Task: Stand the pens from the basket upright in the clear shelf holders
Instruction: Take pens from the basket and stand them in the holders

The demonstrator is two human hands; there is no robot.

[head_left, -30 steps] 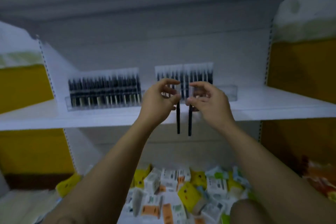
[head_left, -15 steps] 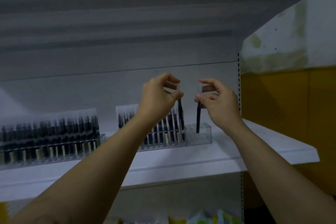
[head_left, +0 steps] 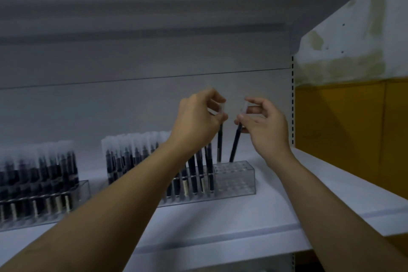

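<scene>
Both hands are raised over the right end of a clear holder [head_left: 239, 180] that sits on the white shelf [head_left: 220, 225]. The left hand [head_left: 197, 120] has its fingers [head_left: 213, 96] curled and pinches the upper end of the left pen [head_left: 220, 143] between thumb and fingertips. That pen is dark and slim, with its long axis almost plumb. Its clear cap end is up inside the grip and its lower end is down at the top of the holder, near the back rows. Whether it has entered a hole cannot be told.

The right hand [head_left: 268, 128] likewise pinches the right pen [head_left: 235, 143] near its top, with its fingers [head_left: 257, 102] bent round it. This pen leans: its top tips right toward the hand, and its lower end points down and left, meeting the holder's top just beside the left pen's tip. The two pens are close at the bottom and spread apart higher up, not touching.

The holder's right part shows bare holes. Its left part is filled with stored pens [head_left: 199, 172] standing upright, dark bodies with clear caps up, partly hidden by the left forearm. A second holder [head_left: 82, 190], further left on the same shelf and apart from the first, is also packed with upright pens. Right of the shelf, a wall [head_left: 344, 128] is yellow below and pale above.
</scene>
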